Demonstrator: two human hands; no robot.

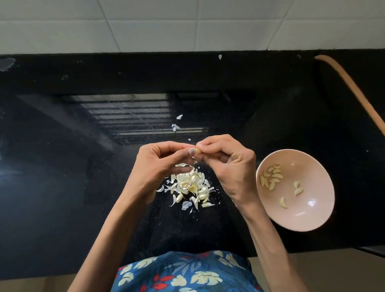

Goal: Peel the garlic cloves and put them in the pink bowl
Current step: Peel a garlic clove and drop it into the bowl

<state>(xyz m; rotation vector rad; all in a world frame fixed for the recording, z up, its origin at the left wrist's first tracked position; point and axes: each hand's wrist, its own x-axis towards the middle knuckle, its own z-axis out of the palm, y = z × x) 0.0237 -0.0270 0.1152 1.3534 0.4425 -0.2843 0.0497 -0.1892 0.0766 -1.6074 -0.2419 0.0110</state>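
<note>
Left-hand grip (158, 164) and right-hand grip (229, 163) pinching small pale garlic clove (197, 150), clove mostly hidden, white skin pile (187, 188) beneath on black surface (52, 178), round pink bowl (310, 183) with peeled cloves (271, 179) near front edge.

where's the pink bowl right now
In the head view the pink bowl sits on the black counter at the right, beside the right hand that pinches a garlic clove, right of the pile of skins.
</note>
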